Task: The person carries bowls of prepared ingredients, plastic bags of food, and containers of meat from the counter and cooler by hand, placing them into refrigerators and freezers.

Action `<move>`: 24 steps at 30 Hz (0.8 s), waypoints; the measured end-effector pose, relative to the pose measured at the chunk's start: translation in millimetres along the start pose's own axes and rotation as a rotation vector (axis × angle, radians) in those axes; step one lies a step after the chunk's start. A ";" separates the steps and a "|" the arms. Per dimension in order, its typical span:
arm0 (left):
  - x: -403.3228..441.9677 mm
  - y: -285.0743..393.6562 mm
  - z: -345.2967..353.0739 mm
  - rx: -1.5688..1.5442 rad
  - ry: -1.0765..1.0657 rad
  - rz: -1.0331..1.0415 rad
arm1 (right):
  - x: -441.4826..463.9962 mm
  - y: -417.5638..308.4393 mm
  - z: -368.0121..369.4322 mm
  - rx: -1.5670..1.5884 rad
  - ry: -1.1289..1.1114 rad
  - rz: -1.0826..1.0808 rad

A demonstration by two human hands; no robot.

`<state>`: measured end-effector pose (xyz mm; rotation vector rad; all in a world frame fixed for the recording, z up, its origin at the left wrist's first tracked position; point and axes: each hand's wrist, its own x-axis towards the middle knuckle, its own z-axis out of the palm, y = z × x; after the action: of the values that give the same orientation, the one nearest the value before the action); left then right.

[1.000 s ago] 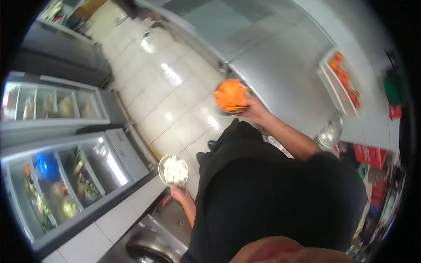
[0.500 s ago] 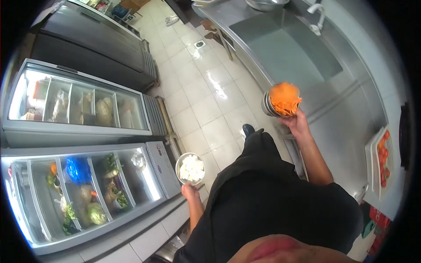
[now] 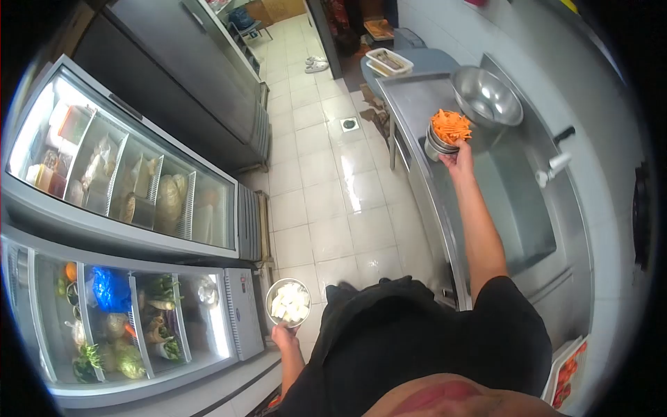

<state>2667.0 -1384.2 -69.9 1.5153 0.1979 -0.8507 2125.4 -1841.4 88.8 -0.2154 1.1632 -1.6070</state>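
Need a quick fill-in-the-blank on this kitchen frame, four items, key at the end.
1. The left hand holds a bowl of ____ pieces.
2. The right hand holds a metal container heaped with ____ strips.
3. The brightly coloured bag in the nearer fridge is ____.
4. The shiny floor is laid with pale square ____.

Missing words: white; orange; blue; tiles.

Steel sink counter point(image 3: 415, 94) with a wide metal bowl point(image 3: 488, 97) on top
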 end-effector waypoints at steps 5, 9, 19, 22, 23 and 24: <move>24.6 20.8 53.0 0.020 0.052 -0.062 | 89.3 4.4 54.7 0.022 0.156 -0.032; 71.7 31.5 79.6 0.003 0.035 -0.056 | 135.0 15.8 76.5 0.069 0.219 -0.112; 222.1 79.6 154.8 -0.135 -0.025 -0.018 | 74.0 151.3 122.0 -0.275 -0.091 -0.146; 230.1 113.5 195.7 -0.167 -0.078 -0.043 | 73.0 199.3 145.9 -0.565 0.028 -0.088; 233.2 112.1 189.6 -0.210 -0.068 -0.004 | 71.7 209.5 163.9 -0.740 -0.009 -0.143; 239.7 118.9 192.7 -0.201 -0.036 0.009 | 79.9 219.1 172.8 -0.806 -0.071 -0.150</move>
<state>2832.7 -1667.3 -102.3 1.3117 0.2423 -0.8256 2348.1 -1989.9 -23.6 -0.8852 1.7187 -1.1607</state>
